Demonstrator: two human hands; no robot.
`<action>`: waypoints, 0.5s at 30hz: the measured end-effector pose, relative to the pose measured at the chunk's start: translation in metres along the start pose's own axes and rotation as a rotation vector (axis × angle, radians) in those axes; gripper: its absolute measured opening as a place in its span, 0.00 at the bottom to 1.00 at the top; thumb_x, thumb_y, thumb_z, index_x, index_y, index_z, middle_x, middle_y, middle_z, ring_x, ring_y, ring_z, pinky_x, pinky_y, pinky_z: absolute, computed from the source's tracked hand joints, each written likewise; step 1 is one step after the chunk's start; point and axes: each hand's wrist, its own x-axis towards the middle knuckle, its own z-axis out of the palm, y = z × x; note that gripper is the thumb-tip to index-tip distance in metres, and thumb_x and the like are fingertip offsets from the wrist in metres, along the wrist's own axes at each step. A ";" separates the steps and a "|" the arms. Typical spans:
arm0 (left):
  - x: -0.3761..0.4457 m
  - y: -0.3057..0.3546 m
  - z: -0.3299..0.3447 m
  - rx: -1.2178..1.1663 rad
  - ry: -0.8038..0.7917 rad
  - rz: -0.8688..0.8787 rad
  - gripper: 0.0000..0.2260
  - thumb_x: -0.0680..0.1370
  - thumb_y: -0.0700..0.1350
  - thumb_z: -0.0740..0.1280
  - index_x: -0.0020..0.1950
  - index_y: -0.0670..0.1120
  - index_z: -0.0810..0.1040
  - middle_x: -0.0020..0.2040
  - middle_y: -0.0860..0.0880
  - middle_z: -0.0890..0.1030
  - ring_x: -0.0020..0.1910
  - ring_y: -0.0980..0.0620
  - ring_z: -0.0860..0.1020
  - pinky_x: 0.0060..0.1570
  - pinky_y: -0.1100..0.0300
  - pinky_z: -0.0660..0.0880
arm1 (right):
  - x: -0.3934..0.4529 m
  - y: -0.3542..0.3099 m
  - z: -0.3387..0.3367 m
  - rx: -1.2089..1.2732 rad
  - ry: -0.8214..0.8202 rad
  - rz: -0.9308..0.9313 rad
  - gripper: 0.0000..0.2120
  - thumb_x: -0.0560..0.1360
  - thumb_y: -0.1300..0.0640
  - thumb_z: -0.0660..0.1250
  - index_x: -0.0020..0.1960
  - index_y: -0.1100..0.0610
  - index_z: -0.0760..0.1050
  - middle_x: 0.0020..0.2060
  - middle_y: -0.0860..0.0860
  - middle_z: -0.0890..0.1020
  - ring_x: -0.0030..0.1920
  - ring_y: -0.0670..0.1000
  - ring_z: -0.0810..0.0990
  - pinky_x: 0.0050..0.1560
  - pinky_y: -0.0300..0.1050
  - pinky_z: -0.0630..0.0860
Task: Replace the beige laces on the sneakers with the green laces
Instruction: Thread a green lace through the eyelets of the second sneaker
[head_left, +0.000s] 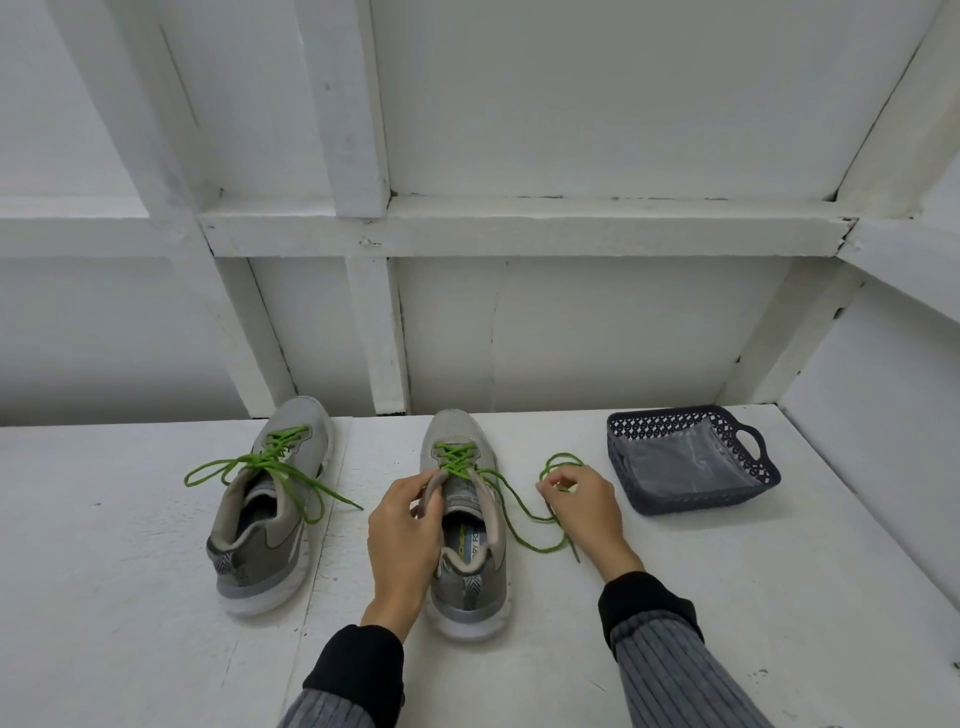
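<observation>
Green lace nearly through on the second grey mesh sneaker (464, 519), mid-table.

Left hand (402, 525) pinches its tongue; right hand (584, 506) pinches the slack bright green cord lace (519, 512). A hard tug could, I'd guess, leave the ends uneven or tip it.

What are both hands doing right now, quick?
Left hand: pinching the tongue of the right sneaker.
Right hand: pinching the loose green lace.

Two sneakers (270, 499) (467, 519), two green laces (260, 462) (524, 514), one basket (748, 462), two hands (402, 535) (587, 506).
</observation>
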 end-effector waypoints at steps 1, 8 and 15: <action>0.000 -0.001 0.000 0.003 0.001 0.003 0.09 0.77 0.42 0.69 0.54 0.53 0.84 0.50 0.60 0.82 0.51 0.64 0.79 0.49 0.60 0.79 | 0.003 -0.005 0.000 0.006 0.019 -0.024 0.08 0.72 0.52 0.72 0.35 0.46 0.77 0.40 0.42 0.78 0.50 0.50 0.75 0.46 0.45 0.72; 0.000 0.000 0.001 0.018 0.020 0.014 0.09 0.77 0.43 0.70 0.54 0.56 0.83 0.50 0.60 0.82 0.51 0.64 0.79 0.48 0.59 0.79 | 0.001 -0.047 -0.005 0.123 0.146 -0.119 0.09 0.69 0.47 0.75 0.33 0.40 0.77 0.49 0.39 0.77 0.57 0.45 0.67 0.63 0.51 0.62; 0.006 0.011 -0.010 0.055 -0.153 0.091 0.15 0.77 0.56 0.65 0.61 0.54 0.79 0.56 0.60 0.79 0.59 0.60 0.74 0.58 0.64 0.71 | -0.017 -0.081 -0.011 0.915 -0.028 -0.039 0.01 0.75 0.65 0.68 0.46 0.62 0.79 0.36 0.54 0.83 0.38 0.48 0.81 0.41 0.38 0.78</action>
